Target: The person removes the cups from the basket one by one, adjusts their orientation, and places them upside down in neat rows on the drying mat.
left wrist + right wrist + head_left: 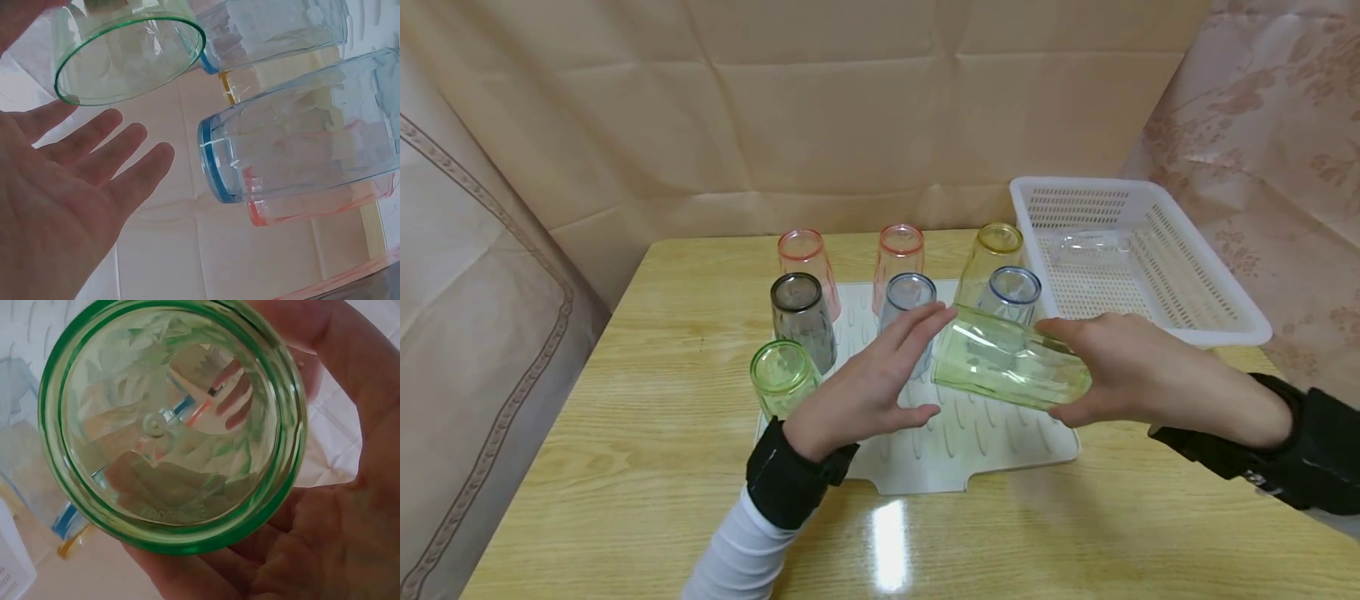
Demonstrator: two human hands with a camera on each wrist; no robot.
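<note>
Gripping a green cup [1009, 368] by its base, the right hand [1123, 367] holds it on its side above the white mat [970, 442] — fingers curled round it. The left hand [868, 379] — fingers straight — is at the cup's rim. Seven cups stand upside down on the mat; a white basket [1180, 275] sits right.

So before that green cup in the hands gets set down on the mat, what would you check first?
1. Grip: right hand wraps the green cup near its base: ok.
2. Left hand open beside the rim, not gripping: ok.
3. Cup orientation: lying sideways, not upside down like the others: not ok.
4. Free spot on the drying mat in front: ok.
5. Clearance from the blue-rimmed cup just behind: cannot tell.
6. Basket holds one clear cup: ok.
</note>
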